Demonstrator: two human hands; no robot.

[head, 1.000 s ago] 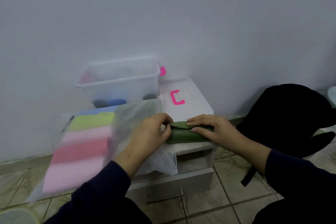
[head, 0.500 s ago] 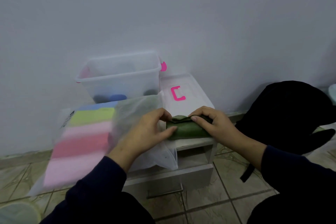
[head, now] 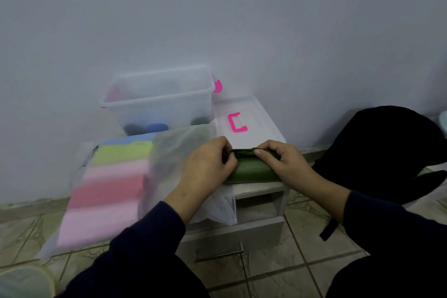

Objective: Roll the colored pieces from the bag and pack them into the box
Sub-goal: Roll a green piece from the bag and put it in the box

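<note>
Right of centre in the frame, the green piece [head: 251, 169] is lying on the white cabinet top [head: 256, 187], now rolled thicker than a second ago, when it still lay flatter with a loose flap. The left hand [head: 208, 167] is pinching its left end and the right hand [head: 278, 162] is curling its fingers over the top edge, both clamped on it. The roll is looking nearly finished, so it is probably heading next for the clear box [head: 157, 104] at upper centre, where dark and blue rolls are already sitting; the bag [head: 106, 189] of colored pieces is waiting at left.
</note>
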